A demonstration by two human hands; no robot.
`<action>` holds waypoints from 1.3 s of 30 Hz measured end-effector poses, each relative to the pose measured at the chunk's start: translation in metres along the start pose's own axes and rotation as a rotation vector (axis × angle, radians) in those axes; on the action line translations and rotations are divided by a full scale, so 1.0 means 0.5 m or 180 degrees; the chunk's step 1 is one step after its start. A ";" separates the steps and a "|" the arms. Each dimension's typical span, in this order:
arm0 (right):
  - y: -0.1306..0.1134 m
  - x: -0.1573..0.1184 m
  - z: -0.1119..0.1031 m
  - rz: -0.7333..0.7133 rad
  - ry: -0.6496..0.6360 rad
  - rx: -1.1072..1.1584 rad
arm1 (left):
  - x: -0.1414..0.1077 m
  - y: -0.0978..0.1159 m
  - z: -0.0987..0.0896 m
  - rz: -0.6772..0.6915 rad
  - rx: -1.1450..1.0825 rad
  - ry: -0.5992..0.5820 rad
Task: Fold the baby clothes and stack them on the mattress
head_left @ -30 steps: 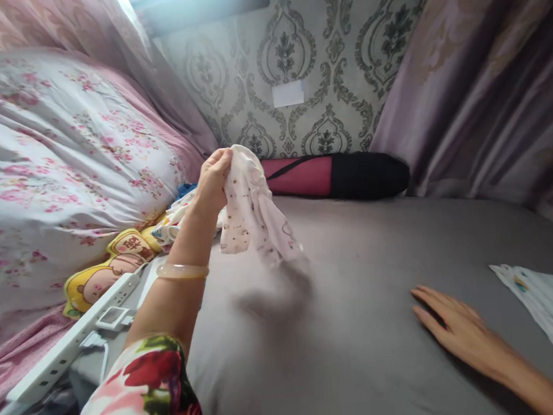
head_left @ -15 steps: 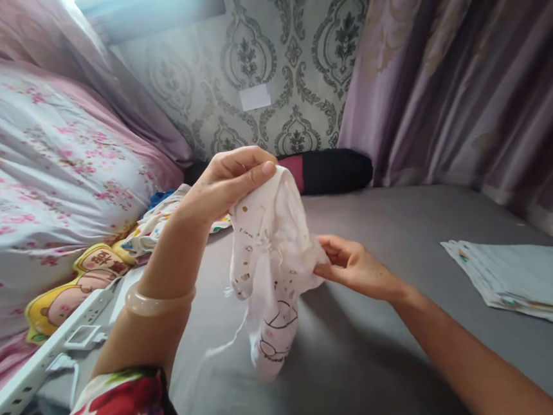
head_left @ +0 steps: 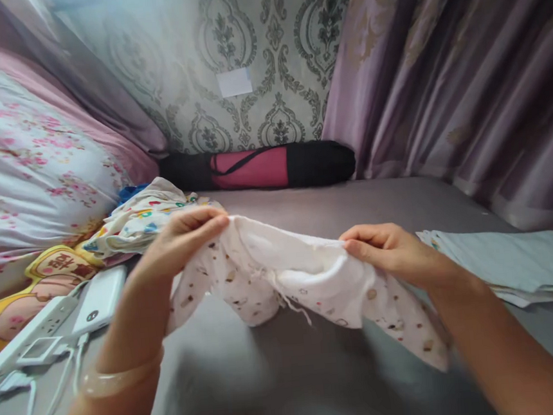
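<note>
A small white baby top [head_left: 323, 294] with a scattered print and thin tie strings hangs stretched between my two hands above the grey bed sheet. My left hand [head_left: 189, 238] pinches its upper edge at the left, thumb on top. At the right, my right hand [head_left: 391, 246] grips the same edge between thumb and fingers. The neckline sags a little in the middle, showing the white inside. One sleeve slants down below my right hand; the other side hangs under my left hand, partly behind my forearm.
Folded white cloths [head_left: 523, 260] lie at right. Patterned clothes [head_left: 136, 213] are heaped at left, near a yellow cushion [head_left: 41, 286], a power strip [head_left: 40, 328] with cables and a white power bank [head_left: 101, 300]. A black and pink roll bag [head_left: 254, 169] lies against the wall.
The top has gone from hanging bunched, mostly under my left hand, to spread sideways. My left hand came down and left; my right hand moved right and now holds the upper edge.
</note>
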State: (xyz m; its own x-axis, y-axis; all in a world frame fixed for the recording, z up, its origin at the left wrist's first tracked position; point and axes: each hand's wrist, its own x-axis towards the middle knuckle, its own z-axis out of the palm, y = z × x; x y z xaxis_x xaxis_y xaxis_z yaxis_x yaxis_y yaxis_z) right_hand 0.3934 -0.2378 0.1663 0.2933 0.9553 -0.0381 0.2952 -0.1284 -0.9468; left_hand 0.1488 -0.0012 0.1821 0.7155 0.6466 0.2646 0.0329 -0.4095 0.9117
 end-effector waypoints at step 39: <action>0.196 0.134 0.043 -0.0304 -0.0784 -0.2176 | -0.034 -0.232 0.167 -0.1440 -0.0133 -0.0741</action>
State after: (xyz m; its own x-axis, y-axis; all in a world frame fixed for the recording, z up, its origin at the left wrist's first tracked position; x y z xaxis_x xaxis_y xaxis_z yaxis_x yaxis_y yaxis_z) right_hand 0.4224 -0.1805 0.0640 0.0487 0.9925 -0.1123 0.8344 -0.1023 -0.5417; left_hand 0.1913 -0.0184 0.0455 0.7727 0.5907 -0.2323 0.3509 -0.0926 0.9318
